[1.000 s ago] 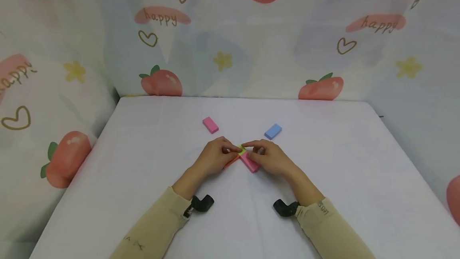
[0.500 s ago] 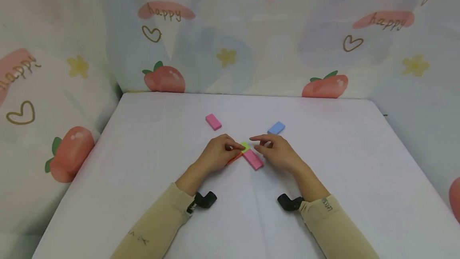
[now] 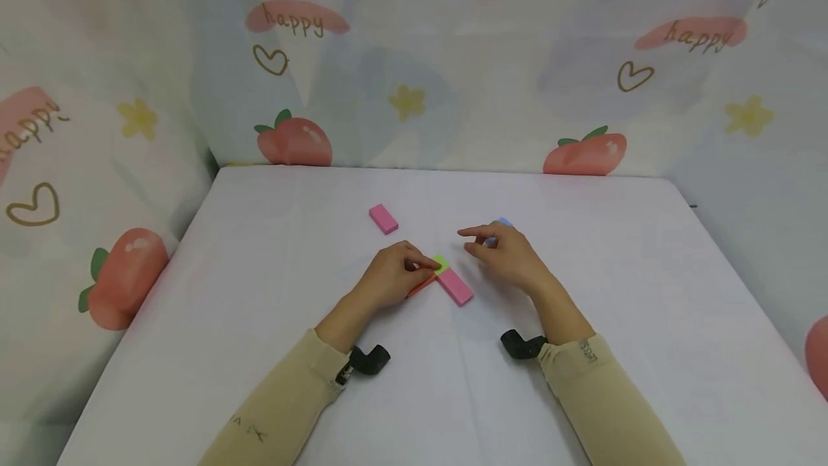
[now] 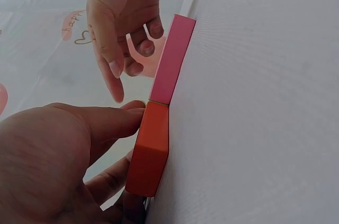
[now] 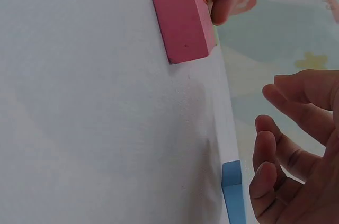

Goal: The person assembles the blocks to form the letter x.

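Observation:
My left hand [image 3: 392, 275] holds an orange block [image 4: 148, 147]: thumb and index finger lie at its end beside a lime-green block [image 3: 441, 264], the other fingers behind it. Mostly, the orange block is covered by that hand in the head view. A pink block [image 3: 456, 287] lies on the table, its end meeting the green and orange ones. My right hand [image 3: 507, 256] hovers apart from these, fingers loosely bent and holding nothing. Below it lies a blue block [image 5: 233, 189], largely covered in the head view.
Another pink block [image 3: 384, 219] lies farther back on the white table [image 3: 310, 236]. Patterned cloth [image 3: 479, 78] hangs behind the table and at its sides. Black wrist cameras [image 3: 370, 361] sit at both cuffs.
My right hand has let go of the pink and green blocks and moved back and right, over the blue block. The left hand stays at the orange and green blocks.

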`<state>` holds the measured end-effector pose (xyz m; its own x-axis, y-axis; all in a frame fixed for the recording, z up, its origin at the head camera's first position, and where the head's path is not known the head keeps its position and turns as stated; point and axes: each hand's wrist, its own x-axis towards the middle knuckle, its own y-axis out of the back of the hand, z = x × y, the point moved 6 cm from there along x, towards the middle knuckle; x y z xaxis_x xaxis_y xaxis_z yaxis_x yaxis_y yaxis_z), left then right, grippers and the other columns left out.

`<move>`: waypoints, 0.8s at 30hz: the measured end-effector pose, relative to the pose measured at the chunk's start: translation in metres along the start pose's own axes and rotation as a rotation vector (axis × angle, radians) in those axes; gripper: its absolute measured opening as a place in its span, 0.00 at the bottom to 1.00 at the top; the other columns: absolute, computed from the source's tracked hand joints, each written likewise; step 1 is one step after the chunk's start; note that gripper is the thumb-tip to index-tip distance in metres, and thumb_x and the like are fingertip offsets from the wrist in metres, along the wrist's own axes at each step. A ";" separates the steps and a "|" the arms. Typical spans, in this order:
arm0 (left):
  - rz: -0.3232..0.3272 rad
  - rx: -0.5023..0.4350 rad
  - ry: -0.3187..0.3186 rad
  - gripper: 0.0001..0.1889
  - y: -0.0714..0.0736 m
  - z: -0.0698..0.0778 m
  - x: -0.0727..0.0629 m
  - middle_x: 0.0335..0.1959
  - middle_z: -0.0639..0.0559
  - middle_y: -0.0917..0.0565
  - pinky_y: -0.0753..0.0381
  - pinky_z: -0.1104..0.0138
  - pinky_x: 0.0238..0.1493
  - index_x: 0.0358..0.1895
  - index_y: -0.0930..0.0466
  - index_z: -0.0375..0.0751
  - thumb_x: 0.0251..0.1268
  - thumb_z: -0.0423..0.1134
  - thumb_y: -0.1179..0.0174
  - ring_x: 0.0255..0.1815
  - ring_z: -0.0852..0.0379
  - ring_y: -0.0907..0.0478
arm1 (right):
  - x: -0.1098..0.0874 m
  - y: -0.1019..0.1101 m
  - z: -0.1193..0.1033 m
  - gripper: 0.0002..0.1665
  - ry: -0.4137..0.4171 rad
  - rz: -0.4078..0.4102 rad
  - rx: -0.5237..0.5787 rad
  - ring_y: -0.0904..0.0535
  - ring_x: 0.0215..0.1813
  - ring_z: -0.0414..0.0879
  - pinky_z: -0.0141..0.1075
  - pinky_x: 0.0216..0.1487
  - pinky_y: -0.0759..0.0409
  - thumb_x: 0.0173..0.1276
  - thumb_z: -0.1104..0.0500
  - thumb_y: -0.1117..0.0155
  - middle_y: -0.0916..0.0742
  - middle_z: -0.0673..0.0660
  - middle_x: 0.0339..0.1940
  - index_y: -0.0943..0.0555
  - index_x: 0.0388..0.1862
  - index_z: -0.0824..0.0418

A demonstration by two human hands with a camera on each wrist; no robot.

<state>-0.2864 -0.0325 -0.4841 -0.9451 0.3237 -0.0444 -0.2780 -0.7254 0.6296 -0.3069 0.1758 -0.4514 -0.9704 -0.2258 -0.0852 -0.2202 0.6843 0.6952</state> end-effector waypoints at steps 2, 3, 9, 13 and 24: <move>-0.005 -0.009 0.001 0.08 -0.001 -0.001 0.000 0.42 0.60 0.17 0.23 0.65 0.42 0.46 0.07 0.60 0.70 0.42 0.32 0.40 0.60 0.23 | 0.002 0.002 0.002 0.19 0.001 0.007 0.005 0.24 0.45 0.51 0.39 0.43 0.25 0.75 0.53 0.34 0.17 0.57 0.47 0.14 0.62 0.52; -0.007 -0.013 0.001 0.08 -0.002 -0.001 -0.001 0.42 0.59 0.17 0.24 0.65 0.42 0.46 0.07 0.60 0.70 0.42 0.32 0.39 0.60 0.24 | 0.003 0.002 0.003 0.19 0.000 0.007 0.005 0.23 0.46 0.51 0.39 0.43 0.25 0.75 0.53 0.34 0.17 0.57 0.48 0.14 0.63 0.52; -0.002 -0.019 0.003 0.08 -0.004 -0.001 -0.001 0.42 0.59 0.17 0.23 0.64 0.44 0.46 0.07 0.60 0.70 0.42 0.32 0.41 0.60 0.23 | 0.007 0.008 0.011 0.19 -0.015 0.029 -0.038 0.22 0.47 0.51 0.39 0.45 0.25 0.75 0.53 0.35 0.17 0.57 0.50 0.14 0.62 0.52; 0.008 -0.013 0.011 0.08 -0.002 -0.002 -0.001 0.42 0.60 0.17 0.22 0.63 0.46 0.45 0.07 0.60 0.70 0.42 0.32 0.42 0.60 0.23 | 0.010 0.012 0.014 0.19 -0.009 0.042 -0.063 0.22 0.46 0.51 0.39 0.46 0.26 0.75 0.54 0.35 0.17 0.58 0.50 0.13 0.62 0.52; -0.008 -0.005 0.013 0.08 0.000 0.001 0.001 0.43 0.61 0.17 0.22 0.64 0.46 0.46 0.07 0.61 0.70 0.42 0.32 0.42 0.60 0.23 | 0.015 0.023 0.016 0.18 0.016 0.082 -0.110 0.23 0.46 0.52 0.40 0.45 0.27 0.75 0.56 0.35 0.18 0.59 0.50 0.13 0.61 0.55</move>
<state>-0.2869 -0.0322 -0.4835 -0.9452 0.3211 -0.0595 -0.2861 -0.7263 0.6250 -0.3281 0.1995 -0.4484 -0.9829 -0.1836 -0.0144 -0.1272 0.6206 0.7737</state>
